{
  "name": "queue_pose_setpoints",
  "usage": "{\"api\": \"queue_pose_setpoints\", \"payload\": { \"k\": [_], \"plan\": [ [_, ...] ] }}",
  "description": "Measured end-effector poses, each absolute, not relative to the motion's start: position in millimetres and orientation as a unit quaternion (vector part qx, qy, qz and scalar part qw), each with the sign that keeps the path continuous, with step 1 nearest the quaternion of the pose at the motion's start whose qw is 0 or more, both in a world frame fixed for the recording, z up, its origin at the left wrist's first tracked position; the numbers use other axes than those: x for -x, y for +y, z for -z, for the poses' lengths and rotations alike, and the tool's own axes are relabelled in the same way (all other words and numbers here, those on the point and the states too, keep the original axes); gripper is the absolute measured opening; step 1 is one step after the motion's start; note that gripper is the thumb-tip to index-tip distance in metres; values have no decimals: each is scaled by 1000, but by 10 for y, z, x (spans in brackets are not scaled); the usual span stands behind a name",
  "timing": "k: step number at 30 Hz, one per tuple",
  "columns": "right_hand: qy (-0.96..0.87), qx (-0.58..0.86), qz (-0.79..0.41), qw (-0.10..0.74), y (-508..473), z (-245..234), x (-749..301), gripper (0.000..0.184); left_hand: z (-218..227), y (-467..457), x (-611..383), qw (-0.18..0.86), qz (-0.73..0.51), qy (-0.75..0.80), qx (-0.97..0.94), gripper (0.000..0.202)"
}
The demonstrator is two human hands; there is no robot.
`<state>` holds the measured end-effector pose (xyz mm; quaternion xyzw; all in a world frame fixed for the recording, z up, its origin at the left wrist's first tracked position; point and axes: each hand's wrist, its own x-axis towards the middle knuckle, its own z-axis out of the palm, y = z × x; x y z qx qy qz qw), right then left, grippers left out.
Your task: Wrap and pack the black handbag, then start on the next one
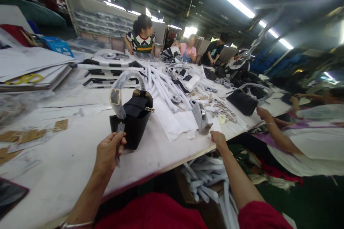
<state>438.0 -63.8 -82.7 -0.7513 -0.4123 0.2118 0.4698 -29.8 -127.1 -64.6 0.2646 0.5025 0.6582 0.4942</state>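
Observation:
A black handbag (138, 121) stands on the white table in front of me, its flap up at the top. Clear plastic film wraps its arched handle (117, 102), which carries a gold buckle. My left hand (110, 148) is closed at the bag's near left side, pinching a dark strap end (120, 132) that looks film-covered. Over to the right, a grey tape dispenser (199, 116) sits near the table edge. My right hand (219, 139) is right by its front end, fingers pinched together; whatever is between them is too small to make out.
White tubes (161, 86) and paper scraps (220, 109) lie beyond the bag. Brown tags (32, 136) are at left, below yellow scissors (28, 78) on stacked sheets. At right a co-worker's hand (264, 114) touches another black bag (242, 102). More tubes (205, 177) fill a box under the table.

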Motion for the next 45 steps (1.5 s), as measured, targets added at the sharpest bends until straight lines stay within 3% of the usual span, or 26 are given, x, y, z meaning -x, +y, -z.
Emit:
{"api": "queue_pose_setpoints", "payload": {
  "k": [6, 13, 18, 23, 30, 35, 45],
  "plan": [
    [-489, 668, -340, 446, -648, 550, -3782, 24, 624, -1330, 246, 488, -656, 506, -276, 33],
    [-679, 426, -497, 333, -841, -177, -1844, 24, 636, -1359, 217, 476, -662, 503, -287, 31],
    [-698, 435, -476, 312, -842, -163, -945, 28, 619, -1430, 258, 471, -655, 506, -306, 33],
    [-717, 494, -386, 304, -662, 77, -812, 31, 619, -1444, 323, 467, -655, 493, -331, 34],
    [-645, 468, -541, 268, -544, 124, -984, 43, 633, -1426, 343, 508, -659, 465, -303, 29],
    [-603, 410, -629, 271, -629, 34, -1091, 36, 661, -1412, 353, 500, -663, 470, -299, 28],
    [-609, 318, -677, 266, -790, -65, -909, 31, 636, -1465, 322, 490, -642, 487, -333, 34]
  ]
}}
